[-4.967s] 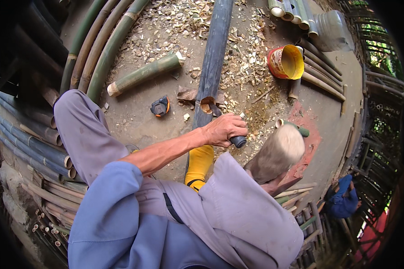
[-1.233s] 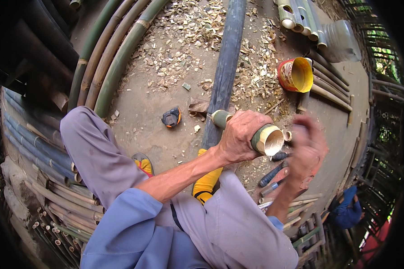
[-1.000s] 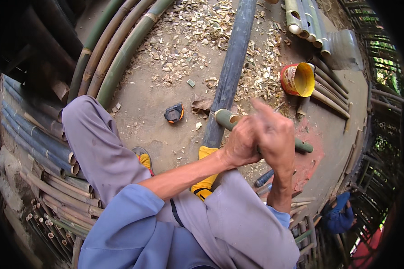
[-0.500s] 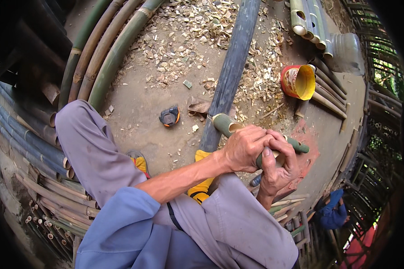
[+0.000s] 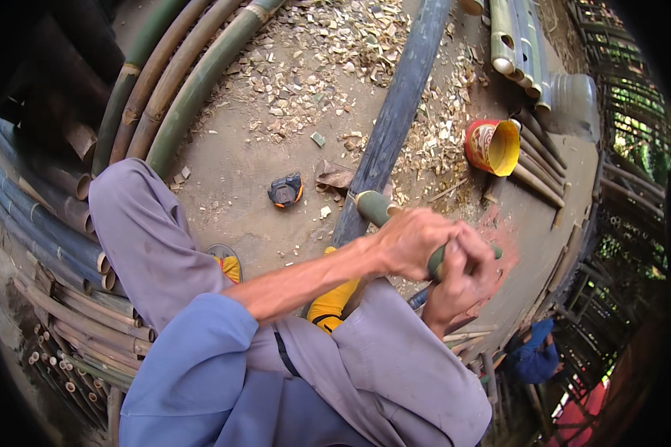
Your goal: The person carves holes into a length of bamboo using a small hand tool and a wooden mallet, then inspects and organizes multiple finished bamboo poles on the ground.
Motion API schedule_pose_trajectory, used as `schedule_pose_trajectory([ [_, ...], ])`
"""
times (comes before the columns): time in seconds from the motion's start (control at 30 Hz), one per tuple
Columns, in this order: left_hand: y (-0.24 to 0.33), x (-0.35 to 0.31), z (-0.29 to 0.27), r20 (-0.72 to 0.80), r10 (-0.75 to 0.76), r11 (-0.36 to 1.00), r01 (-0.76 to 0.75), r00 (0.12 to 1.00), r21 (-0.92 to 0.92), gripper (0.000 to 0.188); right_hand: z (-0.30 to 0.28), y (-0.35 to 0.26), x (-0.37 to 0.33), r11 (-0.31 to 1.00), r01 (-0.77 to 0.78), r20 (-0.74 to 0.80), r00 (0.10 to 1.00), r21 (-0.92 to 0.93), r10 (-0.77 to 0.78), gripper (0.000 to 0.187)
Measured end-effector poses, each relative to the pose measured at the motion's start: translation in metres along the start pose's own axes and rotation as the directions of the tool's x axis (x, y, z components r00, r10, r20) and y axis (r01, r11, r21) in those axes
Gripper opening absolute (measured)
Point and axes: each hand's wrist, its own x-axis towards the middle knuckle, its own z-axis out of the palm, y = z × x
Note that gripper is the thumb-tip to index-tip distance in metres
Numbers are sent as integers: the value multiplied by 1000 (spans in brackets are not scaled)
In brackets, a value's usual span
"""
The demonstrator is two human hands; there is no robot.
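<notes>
Pale wood chips [image 5: 298,82] lay scattered over the dirt floor [image 5: 235,160], where a dark pole [image 5: 395,112] ran away from the person and a black-and-orange tape measure [image 5: 285,191] sat apart on its left. Five seconds earlier the left hand [image 5: 417,240] had held a dark tool handle; now it was wrapped around a green bamboo piece [image 5: 373,207], so the work seemed to have passed from tool to bare hands (another dark handle [image 5: 417,299] showed, partly hidden, by the right knee). Against half a second before, the left grip had hardly altered, while the right hand [image 5: 462,283] had blurred, which suggested motion at the piece's near end.

The piece slanted between the hands, its far end beside the pole in view; contact could not be told. The left forearm reached across, knuckles up. The right fingers curled near the piece's end, but how tightly they closed was unclear.
</notes>
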Motion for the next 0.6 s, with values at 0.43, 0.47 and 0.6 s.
schedule_pose_trajectory([
  [0.43,6,-10,-4,-62,14,1000,-15,998,-21,50,-25,-21,34,754,-22,74,993,-657,94,28],
  [0.47,5,-10,-3,-66,18,999,-20,998,-25,50,-34,-13,35,683,27,84,995,-730,51,32],
  [0.6,-6,-13,2,-126,26,995,-14,992,99,45,-1,-31,38,815,190,521,839,-548,155,35],
])
